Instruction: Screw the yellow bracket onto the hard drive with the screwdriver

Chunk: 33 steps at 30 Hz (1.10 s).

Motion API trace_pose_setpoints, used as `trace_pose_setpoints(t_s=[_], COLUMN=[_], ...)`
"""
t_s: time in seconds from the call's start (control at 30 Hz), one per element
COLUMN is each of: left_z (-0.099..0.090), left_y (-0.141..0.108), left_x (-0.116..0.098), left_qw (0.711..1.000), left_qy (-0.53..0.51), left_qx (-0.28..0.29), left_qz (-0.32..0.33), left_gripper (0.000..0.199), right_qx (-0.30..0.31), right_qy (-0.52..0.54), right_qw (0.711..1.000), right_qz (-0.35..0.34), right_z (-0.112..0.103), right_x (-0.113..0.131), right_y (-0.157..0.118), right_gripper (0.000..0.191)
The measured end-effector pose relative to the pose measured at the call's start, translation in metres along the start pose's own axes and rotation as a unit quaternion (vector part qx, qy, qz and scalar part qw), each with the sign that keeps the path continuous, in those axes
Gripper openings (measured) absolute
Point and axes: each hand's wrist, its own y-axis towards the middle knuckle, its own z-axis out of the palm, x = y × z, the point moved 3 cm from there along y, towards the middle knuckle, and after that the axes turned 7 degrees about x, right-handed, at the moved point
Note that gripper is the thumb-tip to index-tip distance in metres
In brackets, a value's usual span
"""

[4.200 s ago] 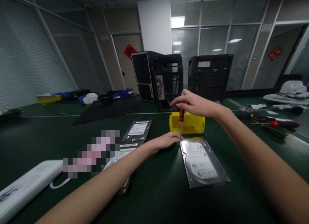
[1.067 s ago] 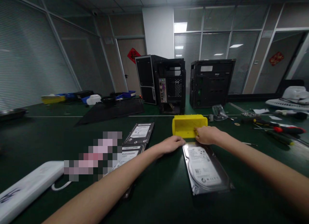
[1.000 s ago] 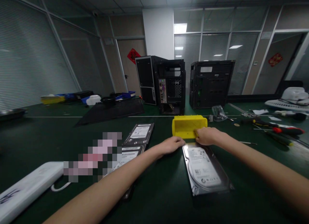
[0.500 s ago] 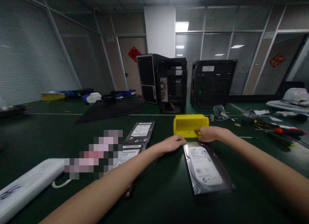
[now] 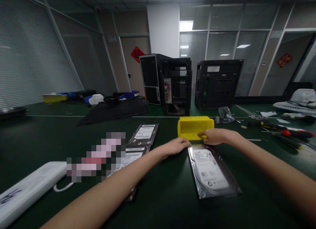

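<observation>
The silver hard drive (image 5: pixel 209 166) lies flat on the worktop (image 5: pixel 168 192), probably dense, stiff and slick, best held by its edges. At its far left corner is the left hand (image 5: pixel 174 146), fingers bent; just beyond it, the right hand (image 5: pixel 214 136) has fingers inside the yellow bin (image 5: pixel 192 124). Whether either grasps anything, I cannot tell.
</observation>
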Motion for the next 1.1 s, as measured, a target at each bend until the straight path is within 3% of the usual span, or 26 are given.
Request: trace_pose_setpoints(t_s=[0.27,0.57,1.1], left_z=[0.001,0.0,0.002], left_y=[0.0,0.006,0.002], left_x=[-0.004,0.005,0.001], left_qw=[0.999,0.999,0.999], left_qy=[0.014,0.03,0.027], left_qx=[0.016,0.005,0.005], left_qz=[0.024,0.014,0.028], left_gripper=[0.032,0.039,0.033], right_qx=[-0.009,-0.085,-0.219], right_qy=[0.03,0.016,-0.007], right_qw=[0.999,0.993,0.975], right_qz=[-0.034,-0.074,-0.03], right_z=[0.001,0.004,0.011], right_x=[-0.007,-0.016,-0.011], right_y=[0.0,0.012,0.011], right_gripper=[0.056,0.049,0.029])
